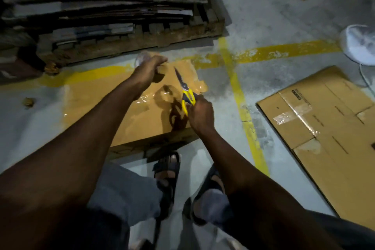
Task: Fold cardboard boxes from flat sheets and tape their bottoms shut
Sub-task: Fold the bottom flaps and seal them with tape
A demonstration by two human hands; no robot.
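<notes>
Concrete floor [274, 16] with yellow lines, flat sheets [101, 6] stacked upper left. The box [146, 124] lies mid-frame, bottom up. The left hand [150, 69] grips the tape roll [142, 60], probably pulling tape taut. The right hand [200, 115] grips scissors [185, 91], poised to cut.

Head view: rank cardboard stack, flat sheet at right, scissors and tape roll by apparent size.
1. cardboard stack
2. flat sheet, cut off by the frame
3. scissors
4. tape roll, partly hidden by the left hand
</notes>
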